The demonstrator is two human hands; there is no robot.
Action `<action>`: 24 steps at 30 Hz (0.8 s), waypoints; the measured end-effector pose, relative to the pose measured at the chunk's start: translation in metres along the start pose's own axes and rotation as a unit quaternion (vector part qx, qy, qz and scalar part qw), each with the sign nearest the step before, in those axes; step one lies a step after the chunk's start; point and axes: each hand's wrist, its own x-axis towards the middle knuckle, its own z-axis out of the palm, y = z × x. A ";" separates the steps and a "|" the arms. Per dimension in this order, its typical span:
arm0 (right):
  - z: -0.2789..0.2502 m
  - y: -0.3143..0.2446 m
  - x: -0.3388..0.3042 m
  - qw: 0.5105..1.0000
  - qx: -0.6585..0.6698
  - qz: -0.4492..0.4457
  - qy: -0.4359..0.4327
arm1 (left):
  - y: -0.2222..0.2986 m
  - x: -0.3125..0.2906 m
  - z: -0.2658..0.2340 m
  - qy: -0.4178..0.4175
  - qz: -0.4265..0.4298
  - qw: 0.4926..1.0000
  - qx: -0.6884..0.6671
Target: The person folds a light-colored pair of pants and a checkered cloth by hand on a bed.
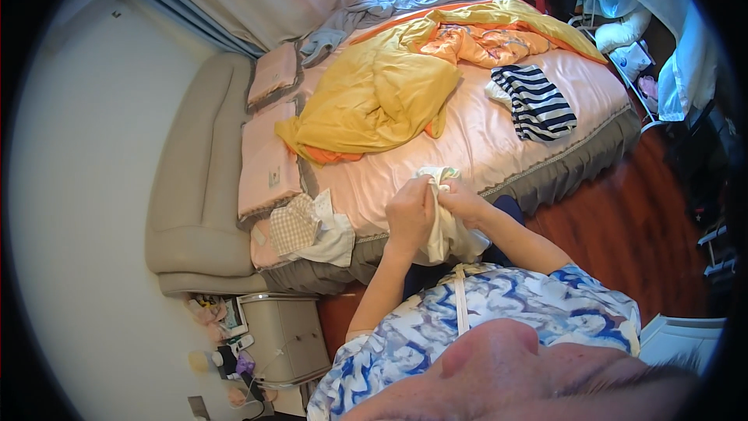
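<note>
The left hand [409,212] and right hand [464,203] pinch a cream cloth [442,235] by the near edge of the bed [477,134]: gathered up, seemingly not yet folded.

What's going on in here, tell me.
A person beside a bed is holding a white cloth up in front of them, the left hand and the right hand both gripping it near its top, with the rest hanging below. On the bed, a yellow quilt lies bunched up, a black-and-white striped garment lies to its right, and a checked cloth lies near the closer pillow.
</note>
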 end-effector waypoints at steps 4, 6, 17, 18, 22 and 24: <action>0.006 0.008 0.001 1.000 -0.002 -0.006 -0.003 | -0.014 -0.005 -0.002 0.033 -0.041 0.997 0.049; 0.010 0.004 -0.002 1.000 0.027 -0.004 -0.006 | -0.018 -0.003 -0.008 0.046 -0.044 0.997 0.035; 0.005 0.003 -0.006 0.981 -0.170 -0.060 -0.065 | -0.031 -0.018 -0.001 0.076 -0.110 0.989 -0.060; 0.006 0.002 -0.006 0.983 -0.173 -0.036 -0.057 | -0.029 -0.016 -0.002 0.070 -0.100 0.991 -0.060; 0.015 0.000 -0.010 0.972 -0.193 -0.111 -0.071 | -0.028 -0.017 -0.004 0.045 -0.117 0.990 -0.057; 0.014 0.003 -0.006 0.955 -0.227 -0.178 -0.070 | -0.030 -0.018 -0.003 0.038 -0.108 0.992 -0.062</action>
